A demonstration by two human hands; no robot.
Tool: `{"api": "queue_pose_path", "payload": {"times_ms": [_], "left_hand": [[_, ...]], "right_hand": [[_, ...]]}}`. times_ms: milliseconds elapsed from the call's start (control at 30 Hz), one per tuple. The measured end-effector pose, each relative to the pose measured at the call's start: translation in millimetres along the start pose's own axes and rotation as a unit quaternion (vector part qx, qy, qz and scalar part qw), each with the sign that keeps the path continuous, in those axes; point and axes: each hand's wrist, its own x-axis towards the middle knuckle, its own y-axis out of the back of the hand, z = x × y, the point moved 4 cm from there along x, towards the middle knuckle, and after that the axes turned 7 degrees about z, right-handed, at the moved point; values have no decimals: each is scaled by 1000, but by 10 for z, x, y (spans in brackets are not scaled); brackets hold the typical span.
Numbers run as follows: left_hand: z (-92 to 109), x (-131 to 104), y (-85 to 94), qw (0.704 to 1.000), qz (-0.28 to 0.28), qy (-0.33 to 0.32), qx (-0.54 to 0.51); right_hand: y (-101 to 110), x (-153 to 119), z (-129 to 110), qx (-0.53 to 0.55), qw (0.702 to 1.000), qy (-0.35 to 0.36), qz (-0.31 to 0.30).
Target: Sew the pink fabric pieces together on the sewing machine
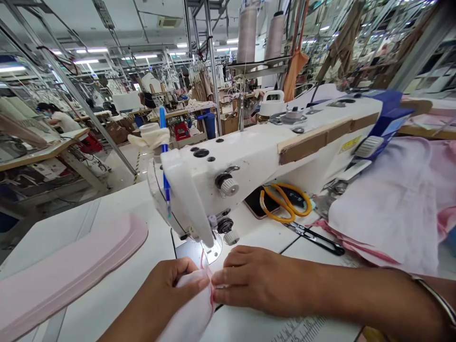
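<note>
A white sewing machine spans the middle of the view, its lit needle area just beyond my hands. My left hand pinches the edge of a pale pink cloth between thumb and fingers. On the cloth's right edge, where a darker pink strip shows, the fingertips of my right hand are closed. A narrow pink end of the cloth points toward the needle plate. Another pale pink piece lies flat on the table at the left.
Orange-handled scissors, a dark phone and a black-handled tool lie under the machine arm. White and pink cloth is heaped at the right. Thread cones stand behind. A person sits far left.
</note>
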Motion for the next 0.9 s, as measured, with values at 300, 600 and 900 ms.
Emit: {"api": "queue_pose_path", "payload": {"times_ms": [300,600,900], "left_hand": [[-51,103,-2,998,15,23,55],[-66,135,-21,996,14,29,82],[-82,160,-34,996,22,17,89]], "right_hand": [[32,-12,14,8,1000,-10,-16],[-4,-15,26,4,1000,-18,-7],[-10,-29,18,19,1000,-15,-5]]}}
